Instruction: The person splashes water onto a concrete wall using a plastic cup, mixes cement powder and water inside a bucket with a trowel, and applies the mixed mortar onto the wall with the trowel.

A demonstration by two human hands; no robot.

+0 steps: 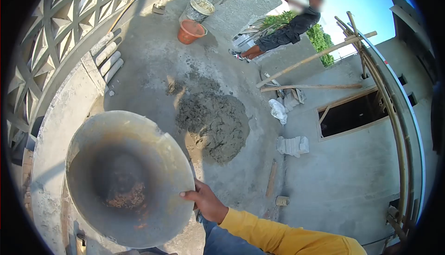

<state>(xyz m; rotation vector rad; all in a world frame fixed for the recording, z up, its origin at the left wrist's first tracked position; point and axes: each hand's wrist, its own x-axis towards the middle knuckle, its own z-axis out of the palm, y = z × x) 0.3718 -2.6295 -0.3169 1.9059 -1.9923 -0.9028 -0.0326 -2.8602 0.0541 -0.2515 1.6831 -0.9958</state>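
My right hand (209, 202), in a yellow sleeve, is closed on the rim of a wide round basin (162, 199). Its thumb lies over the inner edge and the other fingers go behind. The basin is grey and cement-stained, with a chipped notch in its rim and some reddish-brown residue at the bottom. It is tilted so that its inside faces me. Beyond it, a heap of wet grey mortar (218, 122) lies on the concrete floor, apart from the basin. My left hand does not show.
An orange bucket (189, 33) and a cement-crusted pail (197, 10) stand at the back. A person in dark clothes (287, 30) stands by the low wall. Bamboo poles (320, 60) lean at right, near stacked white blocks (293, 146). Several concrete cylinders (107, 60) lie at left.
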